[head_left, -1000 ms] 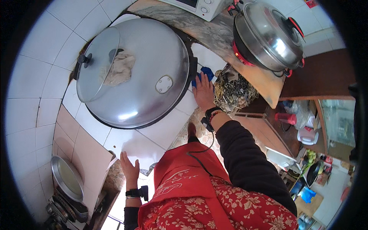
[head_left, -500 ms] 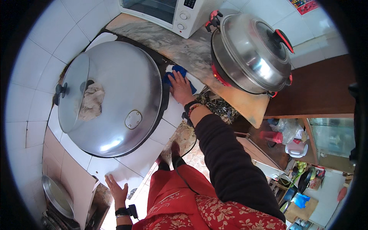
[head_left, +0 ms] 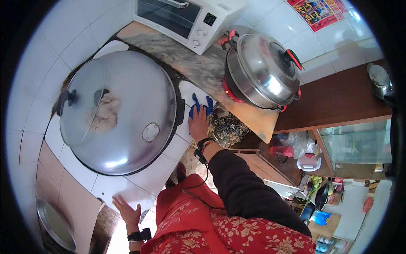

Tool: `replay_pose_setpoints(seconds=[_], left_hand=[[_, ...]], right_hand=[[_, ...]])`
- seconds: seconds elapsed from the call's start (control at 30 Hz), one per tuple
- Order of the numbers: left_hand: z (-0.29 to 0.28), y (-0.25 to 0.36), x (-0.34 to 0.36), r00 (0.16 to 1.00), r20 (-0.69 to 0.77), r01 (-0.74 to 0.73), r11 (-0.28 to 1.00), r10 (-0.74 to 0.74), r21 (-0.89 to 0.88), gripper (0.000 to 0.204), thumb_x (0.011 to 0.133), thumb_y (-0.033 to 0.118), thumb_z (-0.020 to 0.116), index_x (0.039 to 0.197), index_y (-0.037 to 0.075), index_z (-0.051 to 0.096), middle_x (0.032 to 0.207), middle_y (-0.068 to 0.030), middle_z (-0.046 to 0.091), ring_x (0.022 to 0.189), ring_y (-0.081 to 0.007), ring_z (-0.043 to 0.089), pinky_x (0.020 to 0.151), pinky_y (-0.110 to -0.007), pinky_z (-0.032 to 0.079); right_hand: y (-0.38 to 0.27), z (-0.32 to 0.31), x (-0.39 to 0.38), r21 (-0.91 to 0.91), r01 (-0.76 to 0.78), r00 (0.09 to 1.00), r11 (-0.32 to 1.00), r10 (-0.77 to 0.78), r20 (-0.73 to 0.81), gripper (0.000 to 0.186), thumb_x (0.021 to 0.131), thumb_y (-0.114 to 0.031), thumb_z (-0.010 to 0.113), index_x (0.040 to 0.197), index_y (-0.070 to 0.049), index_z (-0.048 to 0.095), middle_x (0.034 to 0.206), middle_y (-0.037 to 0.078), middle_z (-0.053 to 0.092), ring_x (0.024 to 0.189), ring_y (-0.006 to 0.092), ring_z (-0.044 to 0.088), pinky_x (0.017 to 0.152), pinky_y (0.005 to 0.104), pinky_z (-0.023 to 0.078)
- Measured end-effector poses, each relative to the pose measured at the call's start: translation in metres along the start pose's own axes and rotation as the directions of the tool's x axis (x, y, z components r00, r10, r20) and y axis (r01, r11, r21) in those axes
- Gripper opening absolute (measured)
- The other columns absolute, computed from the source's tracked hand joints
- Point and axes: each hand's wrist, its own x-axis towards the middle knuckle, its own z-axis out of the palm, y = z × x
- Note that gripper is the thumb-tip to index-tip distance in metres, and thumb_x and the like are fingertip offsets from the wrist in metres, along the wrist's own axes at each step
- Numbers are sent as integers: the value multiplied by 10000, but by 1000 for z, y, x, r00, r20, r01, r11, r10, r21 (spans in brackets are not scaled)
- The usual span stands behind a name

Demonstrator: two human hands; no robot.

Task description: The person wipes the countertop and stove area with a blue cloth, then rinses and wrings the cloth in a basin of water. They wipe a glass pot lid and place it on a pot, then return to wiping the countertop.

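Note:
My right hand (head_left: 198, 123) holds a crumpled blue cloth (head_left: 202, 106) against the white tiled stove top (head_left: 175, 148), its fingers over the near part of the cloth. To its left is a very large domed metal lid (head_left: 137, 101) with a dark rim, covering what lies beneath. A clear round cover (head_left: 82, 91) with a black knob stands tilted at the lid's left, and a beige rag (head_left: 106, 111) shows by it. My left hand (head_left: 127, 208) rests on the near tile edge with fingers spread, holding nothing.
A steel pot (head_left: 266, 70) with a domed lid and red-black handles stands on the wooden board at right. Behind is a white oven (head_left: 186, 21). Straw and ash debris (head_left: 228, 127) lies beside the tiles. A cable runs from my right wrist. Shelves (head_left: 359, 144) are far right.
My right hand has drawn the blue cloth nearer along the tiles beside the large lid. My left hand stays at the near edge. The whole view has shifted slightly.

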Motion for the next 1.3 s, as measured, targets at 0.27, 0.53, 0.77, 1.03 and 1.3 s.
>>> replay_pose_setpoints(seconds=[0.27,0.53,0.77,1.03,1.3], left_hand=[[-2,-1,-2,999,-39,14,1000,-15,-28,982,737,247,801,1508,-40,265,1587,-291,144,1471,-475,154,1190,-483,269],[-7,-12,28,908,-412,8,984,-81,-177,760,793,83,705,1465,21,356,1498,-261,342,1400,-434,327,1164,-501,291],[5,-15,82,740,-585,190,938,-331,-290,708,834,71,672,1468,27,360,1499,-247,361,1399,-429,337,1159,-510,287],[35,-6,130,551,-655,511,830,-517,-225,565,974,159,499,1509,62,342,1561,-159,337,1458,-332,287,1197,-478,212],[36,10,134,504,-679,564,799,-534,-209,534,1014,217,408,1521,70,330,1595,-130,294,1499,-286,222,1215,-479,149]], right_hand=[[-13,8,-40,-21,246,966,969,-244,87,614,968,-279,540,1502,-32,361,1635,181,162,1503,358,169,1172,548,206],[-5,5,30,-60,376,923,925,-368,116,577,984,-265,505,1495,-25,387,1652,145,103,1520,344,107,1191,550,160],[5,-9,94,1,569,819,823,-566,98,643,981,-163,533,1567,-142,269,1652,102,118,1520,333,115,1202,538,141],[17,-19,123,103,568,814,817,-576,76,551,992,-101,546,1514,-149,379,1592,120,292,1474,331,255,1178,518,227],[20,-49,123,284,317,906,905,-377,192,435,1002,-112,528,1427,-42,466,1457,177,465,1316,334,459,1079,417,379]])
